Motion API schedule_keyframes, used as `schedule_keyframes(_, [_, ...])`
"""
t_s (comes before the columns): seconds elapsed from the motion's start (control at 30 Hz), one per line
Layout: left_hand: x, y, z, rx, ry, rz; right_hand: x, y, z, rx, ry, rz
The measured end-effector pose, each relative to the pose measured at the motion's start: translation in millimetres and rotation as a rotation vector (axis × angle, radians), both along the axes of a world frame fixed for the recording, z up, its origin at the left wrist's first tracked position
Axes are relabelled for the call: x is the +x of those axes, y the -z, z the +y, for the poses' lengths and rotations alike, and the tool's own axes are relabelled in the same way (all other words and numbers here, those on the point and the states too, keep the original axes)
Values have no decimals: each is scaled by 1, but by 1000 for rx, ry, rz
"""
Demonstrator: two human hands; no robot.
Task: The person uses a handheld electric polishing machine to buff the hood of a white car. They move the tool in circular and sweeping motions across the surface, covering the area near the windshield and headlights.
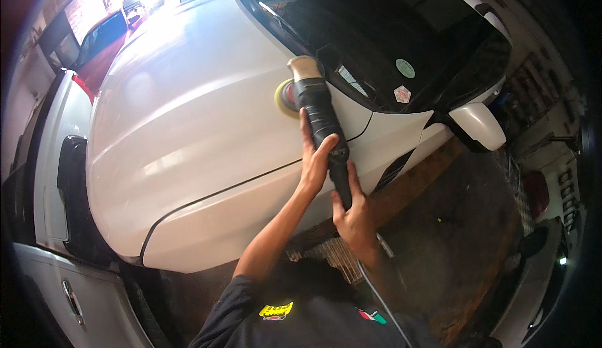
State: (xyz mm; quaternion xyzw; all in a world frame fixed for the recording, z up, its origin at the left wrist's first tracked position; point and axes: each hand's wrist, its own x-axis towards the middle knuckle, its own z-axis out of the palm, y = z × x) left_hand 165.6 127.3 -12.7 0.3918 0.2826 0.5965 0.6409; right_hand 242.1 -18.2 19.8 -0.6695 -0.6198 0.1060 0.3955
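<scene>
A black car polisher (320, 112) with a tan head lies over the rear right part of a white car's hood (188, 116), near the base of the windshield. Its round yellow pad (285, 98) is against the paint. My left hand (316, 160) is wrapped around the polisher's body from the left side. Lower down, my right hand (354, 213) grips the thin end of the handle. From that end a grey cord (379, 294) trails down past my right forearm. The undersides of both grips are hidden.
The dark windshield (389, 34) and white side mirror (478, 126) stand right of the hood. Other vehicles crowd the left: a silver car door (81, 298), a white vehicle (53, 166) and a red car (103, 50). Brown floor (451, 222) shows beside the fender.
</scene>
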Motion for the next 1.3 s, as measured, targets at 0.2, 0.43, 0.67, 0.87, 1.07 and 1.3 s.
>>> schedule_keyframes(0.2, [29,-13,9,-25,-25,50,22,-15,21,-130,120,18])
schedule_keyframes(0.43, [12,2,-24,55,-84,306,26,2,27,47,26,-32])
schedule_keyframes(0.67, [-25,1,-50,-15,-81,249,-18,-15,9,-35,-63,50])
schedule_keyframes(0.87, [-84,5,-58,16,-159,286,-61,-11,14,27,-151,-42])
schedule_keyframes(1.07, [-164,-2,-49,37,-319,210,-133,-19,17,-72,-257,23])
schedule_keyframes(1.3, [-267,10,-47,548,-1186,1122,-210,-13,9,-27,-334,-64])
